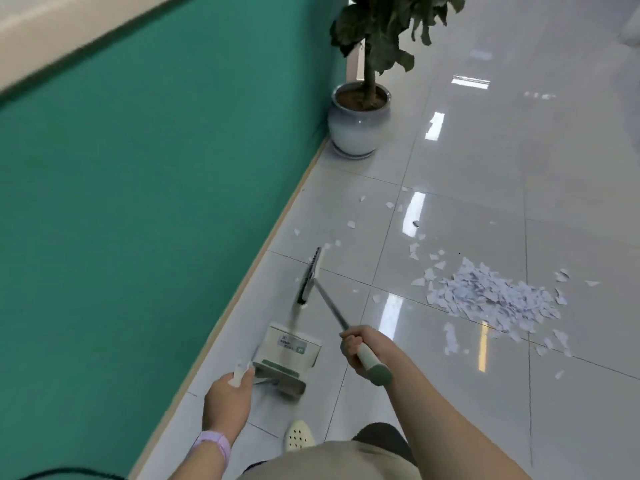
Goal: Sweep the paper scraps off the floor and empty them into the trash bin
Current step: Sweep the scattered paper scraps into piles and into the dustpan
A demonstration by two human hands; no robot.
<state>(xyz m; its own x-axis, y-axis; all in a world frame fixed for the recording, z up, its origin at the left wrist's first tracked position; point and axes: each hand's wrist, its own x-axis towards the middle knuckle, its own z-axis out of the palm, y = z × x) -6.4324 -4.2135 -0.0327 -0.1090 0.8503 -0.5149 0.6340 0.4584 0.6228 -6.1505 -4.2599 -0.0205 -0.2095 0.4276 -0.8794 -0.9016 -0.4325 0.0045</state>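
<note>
The paper scraps (491, 299) lie mostly in one heap out on the tiled floor (571, 209), well away from the green wall (138, 188), with loose bits scattered from the heap back toward the potted plant (360, 119) at the wall's foot. No trash bin shows from here.

To do this sweep well, I would say the broom (311, 277) should reach past the stray pieces near the wall and draw them in short, low strokes toward the heap, pressing lightly so the paper slides and does not flutter. Only then should the dustpan (291, 355) come over, lip flat on the tile beside the pile.

The right hand (358, 348) is clenched around the broom's handle near its green end cap, forearm stretched forward, the broom head angled near the wall. The left hand (230, 393), a lilac band at its wrist, grasps the top of the dustpan's handle, holding the pan low by the wall edge of the floor; whether it touches the tile I cannot tell.
</note>
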